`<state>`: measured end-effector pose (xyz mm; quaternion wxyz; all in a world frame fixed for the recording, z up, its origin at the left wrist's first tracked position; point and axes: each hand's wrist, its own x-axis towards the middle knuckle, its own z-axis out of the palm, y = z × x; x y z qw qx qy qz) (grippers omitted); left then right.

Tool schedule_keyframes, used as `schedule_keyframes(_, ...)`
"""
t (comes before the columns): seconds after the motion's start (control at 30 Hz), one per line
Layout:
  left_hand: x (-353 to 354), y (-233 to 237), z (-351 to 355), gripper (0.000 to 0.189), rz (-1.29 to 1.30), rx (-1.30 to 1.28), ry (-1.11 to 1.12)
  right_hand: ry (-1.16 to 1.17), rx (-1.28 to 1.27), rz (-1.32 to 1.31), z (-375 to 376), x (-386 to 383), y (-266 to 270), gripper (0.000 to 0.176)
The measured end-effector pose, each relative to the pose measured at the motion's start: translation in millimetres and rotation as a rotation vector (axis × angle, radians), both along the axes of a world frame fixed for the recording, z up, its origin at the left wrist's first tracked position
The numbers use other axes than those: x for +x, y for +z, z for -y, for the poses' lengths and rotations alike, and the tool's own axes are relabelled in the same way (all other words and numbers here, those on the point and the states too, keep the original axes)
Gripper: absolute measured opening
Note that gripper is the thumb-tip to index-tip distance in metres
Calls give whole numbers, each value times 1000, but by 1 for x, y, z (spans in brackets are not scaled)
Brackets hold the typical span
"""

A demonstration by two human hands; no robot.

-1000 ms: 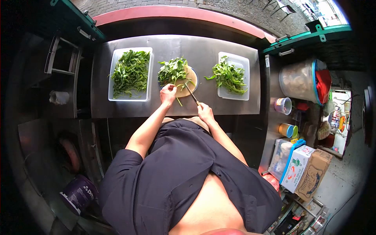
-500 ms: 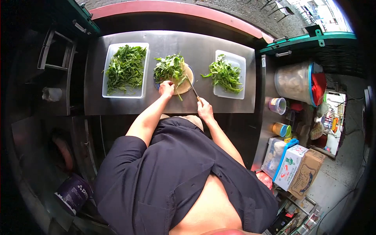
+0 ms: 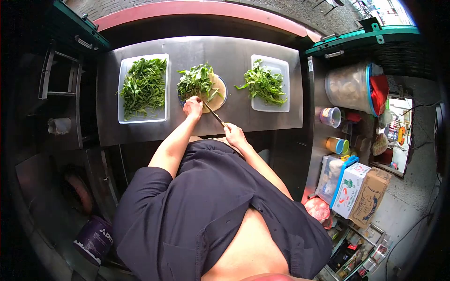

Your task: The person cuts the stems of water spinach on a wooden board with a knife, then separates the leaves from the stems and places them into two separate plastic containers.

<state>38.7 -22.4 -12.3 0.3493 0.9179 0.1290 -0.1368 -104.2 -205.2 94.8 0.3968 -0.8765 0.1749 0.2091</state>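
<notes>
The left hand [image 3: 192, 107] is curled, fingers pressed down on a bunch of leafy greens [image 3: 197, 82] lying on the round cutting board [image 3: 220, 91] at the middle of the steel counter [image 3: 243, 119]. The right hand [image 3: 233, 135] is closed around the handle of a knife [image 3: 213, 114], with the blade slanting up to the left hand's knuckles. A white tray [image 3: 121, 117] of greens sits to the left and another tray [image 3: 282, 64] to the right. On the floor at near left, a purple bucket [image 3: 96, 239] shows white letters, apparently "pr"; the rest is unreadable.
</notes>
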Motion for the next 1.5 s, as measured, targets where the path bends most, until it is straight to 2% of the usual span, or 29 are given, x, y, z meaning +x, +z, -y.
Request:
schedule_keyframes(0.1, -2, 4, -1, 16, -10, -5, -8, 10, 21, -25, 0, 9, 3, 34)
schedule_keyframes(0.17, -5, -2, -3, 17, 127, 82, -68, 19, 13, -69, 0, 13, 6, 34)
schedule_keyframes(0.27, -5, -11, -4, 16, 158, 44, -64, 43, 1, -44, 1, 14, 3, 32)
schedule_keyframes(0.5, -4, 4, -3, 14, 71, -3, -15, 94, -37, -6, 1, 17, -1, 26)
schedule_keyframes(0.6, -4, 5, -3, 14, 57, -12, -7, 90, -22, -61, 2, 24, 9, 24)
schedule_keyframes(0.67, -4, 4, -4, 16, 43, -9, -7, 76, -26, -201, 2, 28, 15, 27)
schedule_keyframes(0.8, -2, 2, -5, 16, 54, -7, -18, 74, -48, -232, -1, 31, 22, 27)
schedule_keyframes(1.07, -1, 5, -5, 15, 44, 12, 3, 79, -163, -142, -14, 20, 40, 24)
schedule_keyframes(1.5, -4, 5, -11, 21, -34, -47, 25, 3, -160, 82, 2, -6, 5, 26)
